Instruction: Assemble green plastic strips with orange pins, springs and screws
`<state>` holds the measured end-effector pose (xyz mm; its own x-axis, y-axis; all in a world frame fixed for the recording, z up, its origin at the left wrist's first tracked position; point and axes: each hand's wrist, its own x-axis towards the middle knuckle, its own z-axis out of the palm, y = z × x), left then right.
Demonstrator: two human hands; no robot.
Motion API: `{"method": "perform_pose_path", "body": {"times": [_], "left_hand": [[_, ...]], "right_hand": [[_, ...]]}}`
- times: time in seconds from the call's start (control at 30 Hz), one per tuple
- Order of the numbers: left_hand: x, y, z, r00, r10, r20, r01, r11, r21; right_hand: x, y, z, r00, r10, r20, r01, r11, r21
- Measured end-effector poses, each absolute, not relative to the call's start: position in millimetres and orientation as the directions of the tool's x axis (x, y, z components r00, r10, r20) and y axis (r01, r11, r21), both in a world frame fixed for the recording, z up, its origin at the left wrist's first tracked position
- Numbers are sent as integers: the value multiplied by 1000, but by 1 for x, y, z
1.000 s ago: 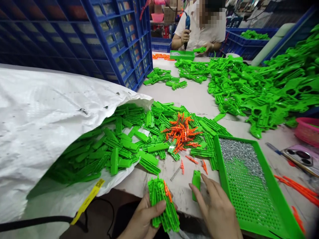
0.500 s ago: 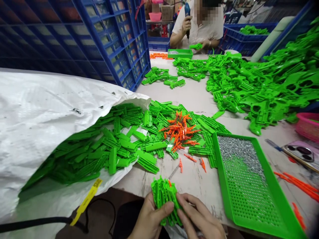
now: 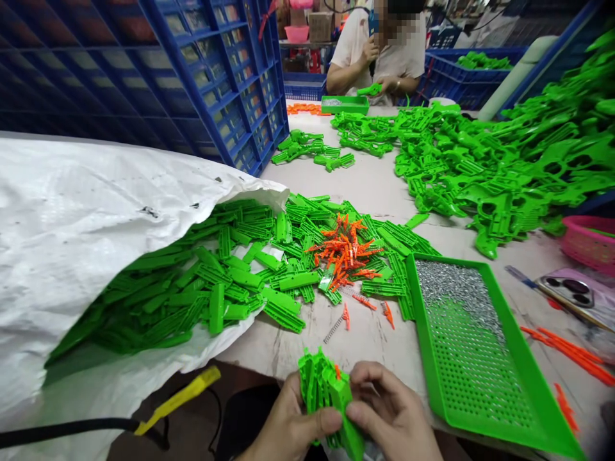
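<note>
My left hand [image 3: 302, 416] is wrapped round a bundle of slim, ribbed green plastic pieces [image 3: 314, 378], held on end at the table's front edge, its thumb across them. A small orange tip [image 3: 337, 371] pokes from the top of the bundle. My right hand [image 3: 389, 406] is closed at the bundle's right side, thumb and curled fingers on the outermost green plastic piece [image 3: 353, 429]. Just beyond lie small orange parts [image 3: 346, 317] and a thin spring [image 3: 333, 330]. Behind them, an orange heap [image 3: 348, 253] rests on more green pieces [image 3: 293, 282].
A white sack [image 3: 120, 198] spills green pieces at left, below a blue crate [image 3: 230, 83]. At right stands a green tray [image 3: 480, 365] with small metal screws [image 3: 456, 288]. Green toy-gun shells [image 3: 480, 166] pile up behind it. Across the table, a co-worker [image 3: 350, 61] holds a power screwdriver.
The bundle has turned and its outermost piece now shows its smooth side. My right fingers have curled in beside it. The co-worker's screwdriver has risen; the view has shifted slightly.
</note>
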<state>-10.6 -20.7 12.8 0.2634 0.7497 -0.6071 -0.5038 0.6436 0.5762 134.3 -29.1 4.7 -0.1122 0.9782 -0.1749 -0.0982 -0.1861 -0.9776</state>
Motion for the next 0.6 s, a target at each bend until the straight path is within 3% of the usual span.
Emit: {"method": "perform_pose_path", "body": {"times": [0.1, 0.23, 0.37, 0.5, 0.6], "left_hand": [[-8, -23, 18, 263, 765, -588, -483, 632, 606], [-4, -24, 20, 215, 797, -565, -395, 600, 696], [-2, -22, 17, 252, 787, -563, -393, 615, 684], [1, -14, 16, 377, 698, -609, -431, 714, 552], [5, -9, 16, 323, 703, -634, -469, 700, 538]], "right_hand": [[125, -35, 5, -116, 943, -312, -378, -332, -864], [124, -36, 13, -154, 935, -319, -456, -354, -817], [132, -29, 17, -165, 896, -413, -366, -445, -818], [140, -33, 12, -120, 887, -446, -296, -461, -837], [150, -47, 3, -133, 887, -443, -177, -461, -869]]}}
